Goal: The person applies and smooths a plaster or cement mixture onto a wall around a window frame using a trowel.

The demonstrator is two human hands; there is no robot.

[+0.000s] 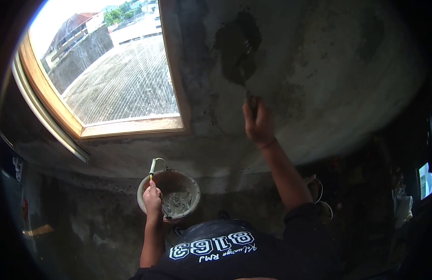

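Note:
My right hand is raised against the grey plastered wall, gripping a trowel handle whose blade reaches up into a dark wet patch of mortar. My left hand holds a bucket by its rim at waist height. The bucket has wet grey mortar in it and a wire bail with a yellow-green grip standing above my hand.
A wood-framed window opening at the left shows a corrugated roof and buildings outside. A concrete ledge runs below it. Dark clutter and a bright object sit at the far right. My black shirt fills the bottom.

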